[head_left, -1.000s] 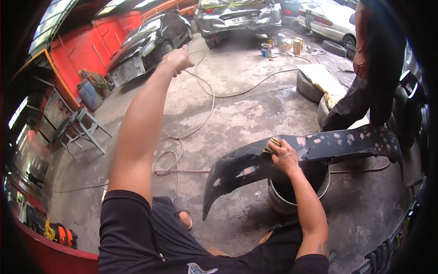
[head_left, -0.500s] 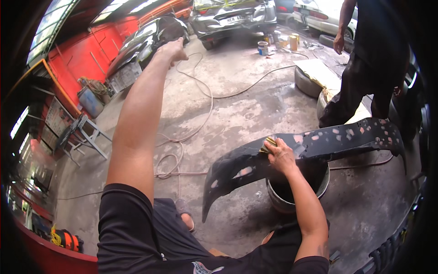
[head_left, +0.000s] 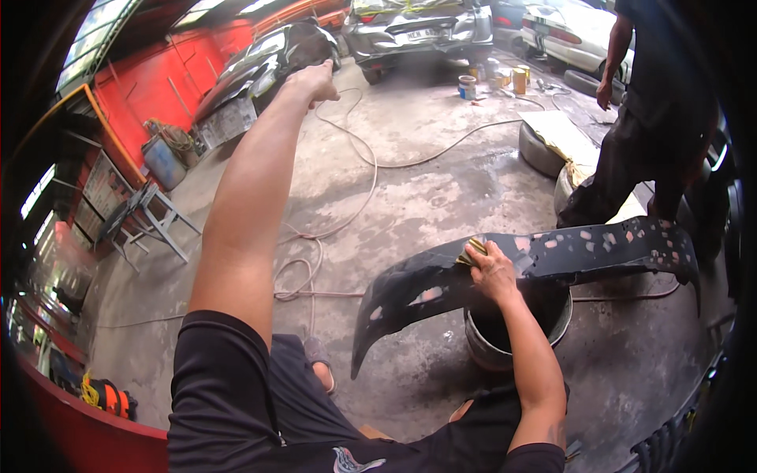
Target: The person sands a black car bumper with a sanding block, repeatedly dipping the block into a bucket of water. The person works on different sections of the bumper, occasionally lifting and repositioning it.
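Note:
My left arm reaches far forward, and my left hand (head_left: 311, 83) points ahead with a finger stretched out, holding nothing and touching nothing. A black car bumper (head_left: 418, 272) lies across in front of me, mottled with pale and pinkish bare patches. My right hand (head_left: 495, 273) presses a folded yellowish piece of sandpaper (head_left: 470, 252) against the bumper's upper edge, left of its middle. Beneath the bumper stands a dark bucket (head_left: 490, 355); its inside is mostly in shadow.
A person in dark clothes (head_left: 658, 118) stands at the right by the bumper's far end. A hose (head_left: 374, 185) snakes over the concrete floor. Tyres (head_left: 540, 150) carry a pale board. Paint cans (head_left: 467, 87), parked cars (head_left: 418, 35) and a grey stand (head_left: 158, 225) are farther off.
The view has shifted slightly, so the scene sits a little lower and to the right. My left hand still points forward, and my right hand keeps the sandpaper at about the same spot.

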`<state>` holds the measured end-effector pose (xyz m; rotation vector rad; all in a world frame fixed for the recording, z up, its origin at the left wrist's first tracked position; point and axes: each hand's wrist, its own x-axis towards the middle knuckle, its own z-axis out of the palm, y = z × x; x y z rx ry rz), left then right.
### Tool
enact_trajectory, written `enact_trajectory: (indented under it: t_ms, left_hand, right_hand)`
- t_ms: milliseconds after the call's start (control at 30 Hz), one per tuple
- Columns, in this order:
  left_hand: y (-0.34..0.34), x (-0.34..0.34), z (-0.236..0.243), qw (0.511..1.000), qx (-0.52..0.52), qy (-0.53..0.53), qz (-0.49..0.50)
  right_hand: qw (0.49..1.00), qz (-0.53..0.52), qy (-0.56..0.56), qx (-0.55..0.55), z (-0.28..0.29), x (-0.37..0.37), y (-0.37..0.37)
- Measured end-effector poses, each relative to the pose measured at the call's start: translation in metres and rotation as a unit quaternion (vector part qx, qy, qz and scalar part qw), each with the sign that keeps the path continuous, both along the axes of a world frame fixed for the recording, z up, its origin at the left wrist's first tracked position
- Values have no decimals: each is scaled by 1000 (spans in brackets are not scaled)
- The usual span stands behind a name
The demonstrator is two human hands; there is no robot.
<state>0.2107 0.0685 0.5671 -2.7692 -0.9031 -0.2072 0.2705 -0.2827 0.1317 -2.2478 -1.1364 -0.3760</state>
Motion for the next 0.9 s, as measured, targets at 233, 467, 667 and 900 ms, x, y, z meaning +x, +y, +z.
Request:
enact_trajectory:
  t_ms: [233, 467, 667, 900]
  left_hand:
    - [12, 2, -2, 1000, 3, 1, -3]
    - [38, 7, -10, 999, -8, -14, -28]
    - [43, 5, -8, 1000, 10, -6, -20]
    - [28, -7, -2, 1000, 15, -20, -5]
  right_hand:
    - [1000, -3, 10, -18, 2, -1, 0]
    - [1000, 0, 14, -26, 2, -1, -1]
    - [999, -4, 24, -27, 3, -1, -2]
    - [999, -8, 29, -28, 0, 1, -2]
